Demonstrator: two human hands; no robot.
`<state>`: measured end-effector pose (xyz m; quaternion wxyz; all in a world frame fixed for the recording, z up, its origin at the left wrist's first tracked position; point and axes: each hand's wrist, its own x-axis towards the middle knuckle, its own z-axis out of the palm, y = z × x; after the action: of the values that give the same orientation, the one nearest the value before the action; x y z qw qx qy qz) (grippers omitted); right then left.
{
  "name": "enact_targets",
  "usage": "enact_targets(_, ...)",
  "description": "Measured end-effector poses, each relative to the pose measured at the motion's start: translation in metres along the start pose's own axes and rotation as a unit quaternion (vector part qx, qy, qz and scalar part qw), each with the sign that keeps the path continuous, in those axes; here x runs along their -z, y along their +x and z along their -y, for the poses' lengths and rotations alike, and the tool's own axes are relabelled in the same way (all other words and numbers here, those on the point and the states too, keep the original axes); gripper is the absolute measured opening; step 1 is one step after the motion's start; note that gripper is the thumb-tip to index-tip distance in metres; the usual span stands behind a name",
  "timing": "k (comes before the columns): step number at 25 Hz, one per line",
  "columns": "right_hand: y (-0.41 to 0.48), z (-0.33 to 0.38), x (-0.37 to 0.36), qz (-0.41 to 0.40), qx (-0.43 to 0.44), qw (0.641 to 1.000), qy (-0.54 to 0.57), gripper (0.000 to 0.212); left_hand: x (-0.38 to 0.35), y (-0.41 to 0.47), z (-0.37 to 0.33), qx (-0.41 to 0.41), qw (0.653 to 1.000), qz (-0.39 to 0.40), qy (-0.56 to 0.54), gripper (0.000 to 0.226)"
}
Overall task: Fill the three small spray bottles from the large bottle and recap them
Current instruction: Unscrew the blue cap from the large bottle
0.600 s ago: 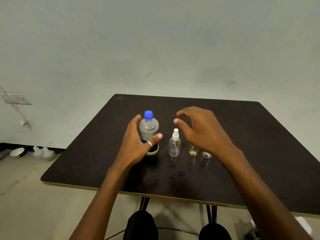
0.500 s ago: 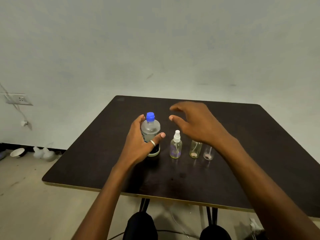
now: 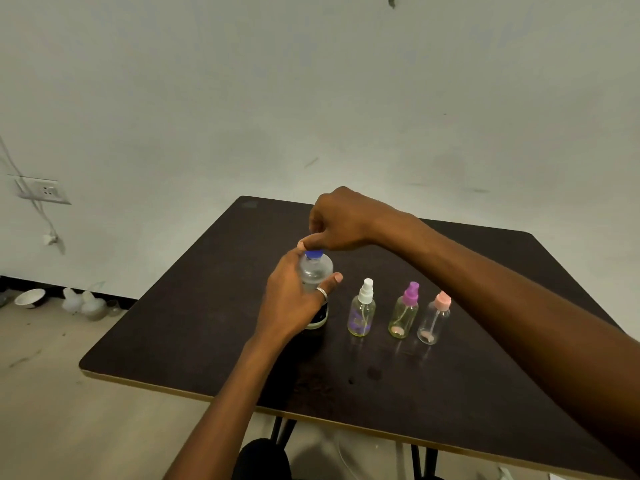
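Gripping the large bottle (image 3: 316,271) round its body with the left hand (image 3: 291,303), upright on the table (image 3: 207,323); pinching its blue cap (image 3: 314,253) from above with the right hand (image 3: 341,220); beside, to the right, capped and untouched: white-topped spray bottle (image 3: 362,313), purple-topped spray bottle (image 3: 403,313), pink-topped spray bottle (image 3: 434,320).

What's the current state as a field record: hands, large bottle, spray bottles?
left hand: grips large bottle around its body
right hand: pinches blue cap from above
large bottle: upright on table, cap on
small bottles: white-capped spray bottle, purple-capped spray bottle, pink-capped spray bottle, in a row to its right, upright, capped, untouched
stage: likely uncapping; nothing poured yet
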<state>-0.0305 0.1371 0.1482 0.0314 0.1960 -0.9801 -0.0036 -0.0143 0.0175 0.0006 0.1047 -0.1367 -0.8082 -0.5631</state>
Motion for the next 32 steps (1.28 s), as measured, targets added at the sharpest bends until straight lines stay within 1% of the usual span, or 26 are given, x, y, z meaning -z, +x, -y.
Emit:
enact_targets(3, 0.006, 0.009, -0.002, -0.004, -0.03, 0.999, -0.009, 0.045, 0.0, 0.0, 0.003, -0.015, 1.0, -0.012, 0.006, 0.056)
enact_targets(6, 0.009, 0.014, -0.006, 0.003, -0.05, 0.998, -0.031, 0.042, 0.0, -0.001, 0.004, -0.029, 0.999, -0.014, -0.001, 0.055)
enact_targets(10, 0.011, 0.014, -0.012, 0.002, -0.032, 0.999, -0.043, 0.039, 0.0, -0.001, 0.006, -0.044, 0.999, -0.022, -0.003, 0.057)
enact_targets(11, 0.01, 0.012, -0.012, 0.004, -0.021, 0.999, -0.037, 0.034, -0.001, -0.001, 0.007, -0.044, 0.999, -0.024, -0.001, 0.057)
enact_targets(13, 0.009, 0.008, -0.011, 0.015, 0.0, 1.0, -0.008, 0.018, -0.001, 0.0, 0.008, -0.049, 0.998, -0.028, 0.009, 0.055)
enact_targets(14, 0.007, 0.006, -0.01, 0.022, 0.014, 1.0, 0.011, 0.015, -0.001, 0.0, 0.009, -0.052, 0.998, -0.027, 0.013, 0.053)
enact_targets(16, 0.004, 0.005, -0.009, 0.034, 0.04, 0.998, 0.033, 0.018, -0.001, 0.001, 0.009, -0.057, 0.998, -0.023, 0.019, 0.049)
enact_targets(19, 0.002, 0.008, -0.011, 0.04, 0.057, 0.997, 0.036, 0.026, -0.001, 0.001, 0.009, -0.063, 0.998, -0.02, 0.018, 0.046)
enact_targets(22, 0.002, 0.008, -0.011, 0.069, 0.051, 0.996, 0.03, 0.028, -0.001, 0.001, 0.008, -0.049, 0.999, -0.02, 0.007, 0.047)
enact_targets(23, 0.002, 0.006, -0.01, 0.074, 0.04, 0.996, 0.032, 0.032, 0.0, 0.001, 0.008, -0.048, 0.999, -0.018, 0.005, 0.048)
enact_targets(25, 0.003, 0.003, -0.006, 0.044, 0.002, 0.998, 0.039, 0.04, 0.0, 0.001, 0.007, -0.056, 0.998, -0.019, 0.007, 0.05)
enact_targets(26, 0.003, 0.004, -0.005, 0.014, -0.018, 0.999, 0.031, 0.041, 0.0, 0.001, 0.007, -0.059, 0.998, -0.021, 0.006, 0.049)
enact_targets(28, 0.005, 0.009, -0.007, -0.03, -0.056, 0.998, 0.001, 0.05, 0.0, 0.0, 0.007, -0.061, 0.998, -0.024, 0.001, 0.047)
enact_targets(29, 0.005, 0.015, -0.008, -0.037, -0.067, 0.997, -0.012, 0.053, 0.0, -0.001, 0.008, -0.064, 0.998, -0.023, -0.004, 0.045)
enact_targets(32, 0.005, 0.026, -0.013, -0.031, -0.061, 0.996, -0.048, 0.047, 0.001, -0.001, 0.008, -0.078, 0.997, -0.013, -0.012, 0.048)
